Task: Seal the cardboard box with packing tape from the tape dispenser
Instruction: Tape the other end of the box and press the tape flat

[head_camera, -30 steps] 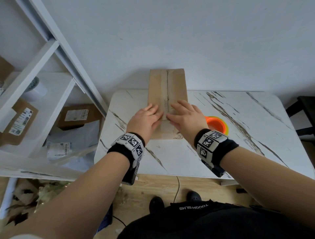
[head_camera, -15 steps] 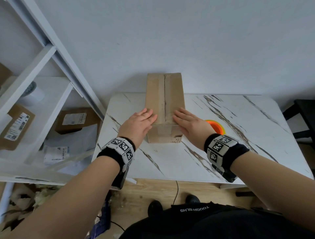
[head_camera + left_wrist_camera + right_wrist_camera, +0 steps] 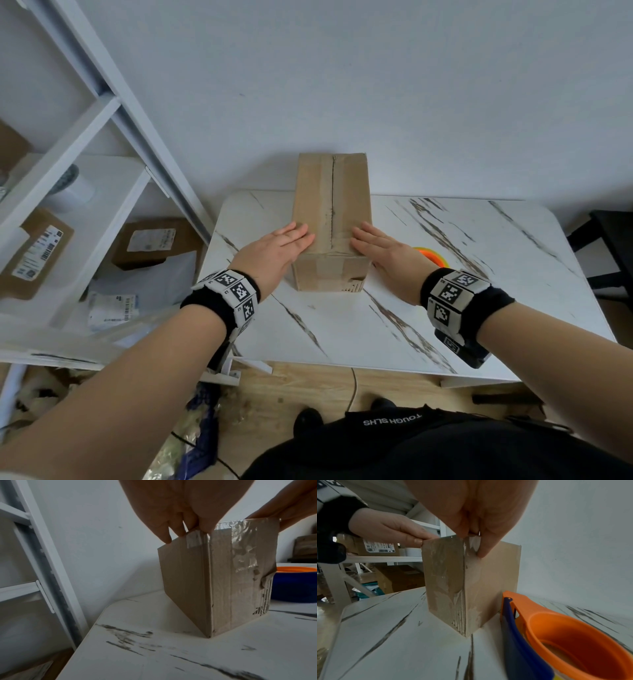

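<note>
A tall brown cardboard box (image 3: 331,219) stands on the white marble table (image 3: 342,329), its flaps closed with a dark seam down the middle. Clear tape (image 3: 243,545) runs over its near top edge and down the front. My left hand (image 3: 279,248) lies flat on the box's left top edge, fingers straight. My right hand (image 3: 382,251) presses flat on the right top edge. In the wrist views the left hand (image 3: 180,513) and right hand (image 3: 479,513) reach onto the box's sides. The orange and blue tape dispenser (image 3: 565,639) lies right of the box, untouched.
A white shelf rack (image 3: 68,144) with labelled parcels (image 3: 154,243) stands left of the table. The wall is right behind the box. A dark chair (image 3: 613,246) sits at the far right. Scraps litter the wooden floor (image 3: 308,387).
Both hands have slid apart, from the box's middle seam out to its left and right top edges. The box has not moved.
</note>
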Action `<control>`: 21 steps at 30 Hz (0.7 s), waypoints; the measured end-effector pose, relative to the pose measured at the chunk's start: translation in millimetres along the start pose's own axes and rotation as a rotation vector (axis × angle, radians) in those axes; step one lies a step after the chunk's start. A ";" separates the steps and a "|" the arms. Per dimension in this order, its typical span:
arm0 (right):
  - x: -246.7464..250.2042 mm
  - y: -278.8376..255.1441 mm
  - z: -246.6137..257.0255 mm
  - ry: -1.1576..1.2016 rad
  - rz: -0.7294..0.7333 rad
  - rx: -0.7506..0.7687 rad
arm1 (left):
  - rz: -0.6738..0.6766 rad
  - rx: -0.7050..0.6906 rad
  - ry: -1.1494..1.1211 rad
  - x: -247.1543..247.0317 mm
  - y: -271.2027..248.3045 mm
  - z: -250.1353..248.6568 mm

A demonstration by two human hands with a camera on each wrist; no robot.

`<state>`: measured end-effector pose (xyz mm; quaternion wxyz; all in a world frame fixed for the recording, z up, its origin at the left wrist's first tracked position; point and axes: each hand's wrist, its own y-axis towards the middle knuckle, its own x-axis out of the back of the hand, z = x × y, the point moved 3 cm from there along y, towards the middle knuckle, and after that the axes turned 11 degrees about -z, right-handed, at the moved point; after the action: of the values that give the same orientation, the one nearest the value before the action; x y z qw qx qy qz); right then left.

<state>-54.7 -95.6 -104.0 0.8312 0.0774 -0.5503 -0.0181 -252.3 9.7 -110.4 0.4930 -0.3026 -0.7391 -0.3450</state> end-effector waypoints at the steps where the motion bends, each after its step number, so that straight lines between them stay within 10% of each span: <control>1: -0.9 -0.6 -0.6 0.001 0.002 0.009 | -0.005 0.002 -0.004 0.3 0.5 -0.6; 21: -0.5 4.8 7.7 -0.006 -0.126 0.004 | 0.074 -0.009 0.079 -1.3 7.1 0.9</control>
<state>-62.2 -91.6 -100.7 0.8265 0.1134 -0.5470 -0.0694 -246.7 14.4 -110.5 0.5330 -0.3182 -0.7057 -0.3415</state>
